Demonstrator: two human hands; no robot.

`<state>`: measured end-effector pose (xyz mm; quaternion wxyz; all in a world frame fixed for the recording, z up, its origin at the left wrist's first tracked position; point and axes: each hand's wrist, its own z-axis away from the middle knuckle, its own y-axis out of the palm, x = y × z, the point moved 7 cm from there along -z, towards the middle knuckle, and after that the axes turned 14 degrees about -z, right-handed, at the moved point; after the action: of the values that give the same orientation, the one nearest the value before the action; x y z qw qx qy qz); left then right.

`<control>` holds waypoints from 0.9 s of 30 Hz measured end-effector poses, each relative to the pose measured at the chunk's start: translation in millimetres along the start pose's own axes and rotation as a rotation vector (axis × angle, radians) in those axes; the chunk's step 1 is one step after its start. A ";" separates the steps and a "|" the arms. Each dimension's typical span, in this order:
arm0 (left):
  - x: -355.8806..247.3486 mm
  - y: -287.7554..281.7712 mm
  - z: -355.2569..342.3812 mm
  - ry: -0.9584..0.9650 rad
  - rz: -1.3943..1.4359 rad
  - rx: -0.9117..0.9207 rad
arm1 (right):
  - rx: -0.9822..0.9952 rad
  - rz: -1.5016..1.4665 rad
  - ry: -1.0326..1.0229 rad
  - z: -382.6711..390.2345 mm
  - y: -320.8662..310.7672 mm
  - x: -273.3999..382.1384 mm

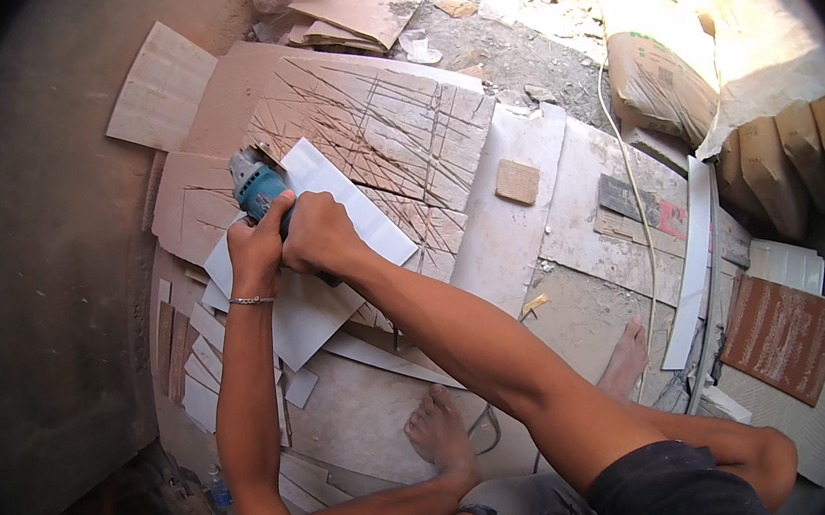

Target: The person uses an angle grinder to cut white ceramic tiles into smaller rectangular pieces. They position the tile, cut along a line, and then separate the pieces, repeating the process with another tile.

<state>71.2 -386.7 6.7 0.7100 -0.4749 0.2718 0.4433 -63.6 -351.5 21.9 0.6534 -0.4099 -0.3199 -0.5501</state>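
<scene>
A teal angle grinder with a metal head and blade sits over the upper left part of a white tile, its blade near the tile's edge. My left hand is closed on the grinder's body, thumb on top. My right hand is closed around the grinder just beside it, toward the handle end. The tile lies on a scored, dusty board crossed by many cut lines. White offcut strips lie left of and beneath the tile.
My bare feet rest among scraps. A loose cord runs along the right, beside a long white strip. Stacked sacks and tiles stand at the right. A small square piece lies centre right; a wall is at left.
</scene>
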 end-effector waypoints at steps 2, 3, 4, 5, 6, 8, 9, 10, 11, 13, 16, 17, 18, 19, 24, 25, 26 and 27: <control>-1.8 1.0 1.8 -0.005 0.015 -0.012 | 0.004 -0.006 0.009 0.3 -1.4 -0.1; -2.7 1.6 2.5 -0.007 0.022 -0.018 | 0.006 -0.008 0.014 0.4 -2.1 -0.1; -3.2 1.5 3.5 -0.011 0.022 -0.020 | 0.003 -0.004 0.013 0.6 -1.8 -0.2; -3.7 1.3 4.5 -0.014 0.023 -0.022 | 0.000 0.000 0.013 0.6 -1.3 -0.1; -4.0 1.2 5.3 -0.017 0.024 -0.024 | -0.003 0.005 0.012 0.7 -1.0 -0.2; -4.4 1.6 5.2 -0.009 0.014 -0.004 | 0.001 0.007 0.018 1.2 -1.3 -0.2; -4.5 2.1 5.2 -0.005 0.009 0.006 | 0.002 0.009 0.021 1.5 -1.5 -0.3; -4.8 2.4 5.6 -0.004 0.010 0.006 | -0.002 0.011 0.017 1.4 -1.7 -0.8; -5.0 3.0 6.2 -0.004 0.011 0.006 | -0.006 0.013 0.014 1.4 -1.9 -1.3; -4.1 2.9 6.6 -0.003 0.011 0.005 | -0.003 0.011 0.013 2.1 -1.7 -1.7; -2.1 2.5 6.9 -0.003 0.011 0.006 | 0.007 -0.001 0.013 3.8 -1.3 -1.9; -2.5 3.1 7.4 -0.005 0.011 0.008 | 0.002 -0.003 0.011 3.9 -1.7 -2.4; -2.8 3.7 7.8 -0.007 0.012 0.009 | -0.002 -0.005 0.008 3.9 -2.1 -2.8; -1.7 3.2 6.6 -0.009 0.007 0.009 | -0.003 0.002 0.005 4.0 -2.2 -2.0; -1.2 3.8 4.5 -0.016 0.001 0.013 | 0.004 0.006 0.007 3.4 -3.4 -2.3; -0.6 3.5 4.4 -0.017 0.005 0.013 | 0.010 0.006 0.006 3.4 -3.0 -2.0; -0.1 3.3 4.2 -0.019 0.008 0.014 | 0.016 0.007 0.006 3.3 -2.8 -1.6; 0.5 3.1 4.1 -0.021 0.012 0.014 | 0.022 0.008 0.006 3.5 -2.5 -1.3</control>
<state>68.5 -382.3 6.6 0.7134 -0.4637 0.2705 0.4504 -66.2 -348.0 22.8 0.6610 -0.4022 -0.3225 -0.5452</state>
